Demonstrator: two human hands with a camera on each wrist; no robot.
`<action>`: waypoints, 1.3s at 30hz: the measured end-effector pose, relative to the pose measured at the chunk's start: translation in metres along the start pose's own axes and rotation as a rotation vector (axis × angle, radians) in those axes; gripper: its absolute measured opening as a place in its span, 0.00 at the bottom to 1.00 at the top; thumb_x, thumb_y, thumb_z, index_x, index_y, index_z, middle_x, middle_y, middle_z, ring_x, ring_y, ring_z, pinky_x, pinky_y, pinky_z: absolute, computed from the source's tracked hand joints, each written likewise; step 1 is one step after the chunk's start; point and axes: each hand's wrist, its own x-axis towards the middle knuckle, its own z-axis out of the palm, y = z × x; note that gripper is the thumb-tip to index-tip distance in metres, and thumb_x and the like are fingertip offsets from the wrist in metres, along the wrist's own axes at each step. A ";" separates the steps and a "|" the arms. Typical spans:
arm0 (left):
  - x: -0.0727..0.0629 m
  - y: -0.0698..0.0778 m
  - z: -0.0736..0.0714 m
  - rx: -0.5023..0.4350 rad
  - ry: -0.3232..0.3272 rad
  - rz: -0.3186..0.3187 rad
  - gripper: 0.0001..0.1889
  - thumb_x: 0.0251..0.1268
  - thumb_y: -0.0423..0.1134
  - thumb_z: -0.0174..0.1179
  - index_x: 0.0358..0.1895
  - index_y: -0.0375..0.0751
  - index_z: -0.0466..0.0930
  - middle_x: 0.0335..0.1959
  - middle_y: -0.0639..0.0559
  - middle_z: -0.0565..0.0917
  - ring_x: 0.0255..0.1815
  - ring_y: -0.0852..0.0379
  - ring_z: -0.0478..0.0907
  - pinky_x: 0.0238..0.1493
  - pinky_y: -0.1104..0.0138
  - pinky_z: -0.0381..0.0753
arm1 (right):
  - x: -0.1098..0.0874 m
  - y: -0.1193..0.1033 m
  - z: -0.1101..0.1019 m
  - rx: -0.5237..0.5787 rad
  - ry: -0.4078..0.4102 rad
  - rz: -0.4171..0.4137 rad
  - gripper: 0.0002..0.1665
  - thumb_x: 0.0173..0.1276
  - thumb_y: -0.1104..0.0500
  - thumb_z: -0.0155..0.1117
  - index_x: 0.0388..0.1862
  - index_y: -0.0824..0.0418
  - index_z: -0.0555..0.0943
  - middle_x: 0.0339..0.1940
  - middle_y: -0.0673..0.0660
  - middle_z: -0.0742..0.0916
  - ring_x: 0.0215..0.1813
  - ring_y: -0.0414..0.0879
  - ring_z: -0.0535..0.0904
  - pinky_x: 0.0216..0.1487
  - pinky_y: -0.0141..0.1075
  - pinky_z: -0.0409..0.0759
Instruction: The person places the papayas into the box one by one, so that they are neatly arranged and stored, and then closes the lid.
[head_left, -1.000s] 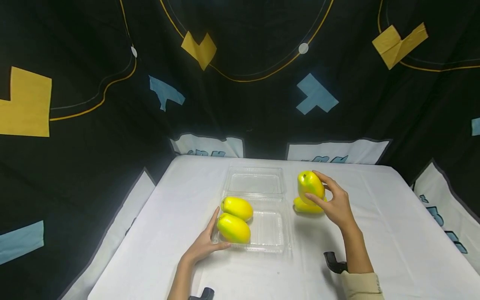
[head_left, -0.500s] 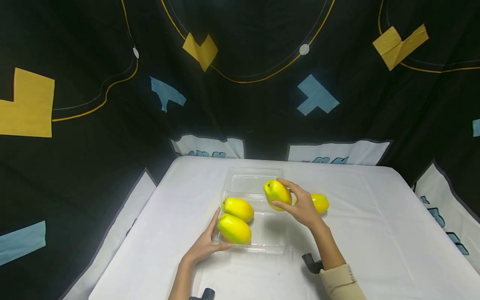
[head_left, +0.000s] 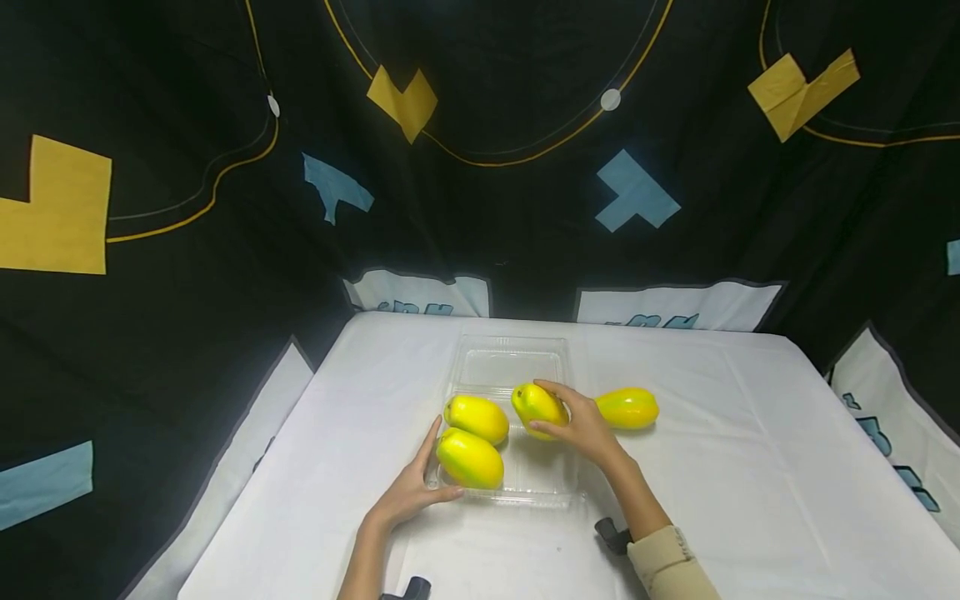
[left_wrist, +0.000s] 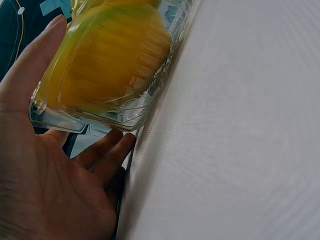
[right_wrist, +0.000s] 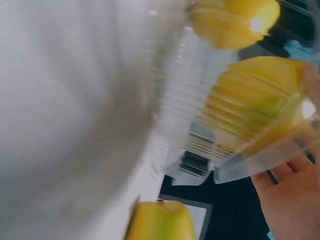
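Note:
My right hand (head_left: 581, 427) grips a plump yellow fruit (head_left: 534, 406) with a green tint, at the right part of a clear hinged plastic container (head_left: 536, 492). In the right wrist view this fruit (right_wrist: 250, 100) shows through the ribbed clear wall. Two similar fruits, the rear one (head_left: 476, 418) and the front one (head_left: 469, 458), lie side by side in the container's left half. Around the container's front left corner my left hand (head_left: 408, 492) is spread, thumb at the front edge and fingers along the side. The left wrist view shows that hand (left_wrist: 60, 175) beside the clear wall.
Another yellow fruit (head_left: 630, 408) lies on the white-covered table (head_left: 750, 467), right of the container. The container's open lid (head_left: 510, 364) lies flat behind its base. A dark curtain (head_left: 495, 242) with yellow and blue patches hangs behind the table.
My right hand has carried the gripped fruit leftward and down from beside the container to its right part. The fruit on the table is now in plainer sight. My left hand has stayed put.

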 end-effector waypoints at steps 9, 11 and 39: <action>0.000 0.000 0.000 -0.007 0.000 -0.005 0.59 0.42 0.51 0.71 0.74 0.60 0.35 0.74 0.51 0.39 0.72 0.41 0.38 0.60 0.34 0.40 | -0.003 0.010 0.009 -0.054 -0.006 -0.001 0.39 0.49 0.46 0.74 0.61 0.51 0.73 0.60 0.53 0.78 0.62 0.53 0.71 0.63 0.49 0.66; 0.000 0.001 0.001 -0.002 0.003 -0.009 0.59 0.42 0.51 0.71 0.74 0.61 0.36 0.74 0.51 0.39 0.72 0.41 0.38 0.60 0.34 0.40 | -0.003 0.012 0.011 -0.077 -0.010 -0.003 0.39 0.49 0.45 0.74 0.61 0.51 0.73 0.59 0.53 0.78 0.61 0.53 0.72 0.62 0.49 0.67; 0.001 0.001 0.001 0.036 0.009 -0.002 0.58 0.41 0.53 0.71 0.71 0.71 0.34 0.74 0.53 0.40 0.73 0.45 0.39 0.61 0.37 0.42 | 0.000 0.015 0.021 -0.171 -0.096 -0.052 0.43 0.49 0.48 0.75 0.64 0.54 0.71 0.62 0.53 0.75 0.63 0.52 0.69 0.62 0.49 0.66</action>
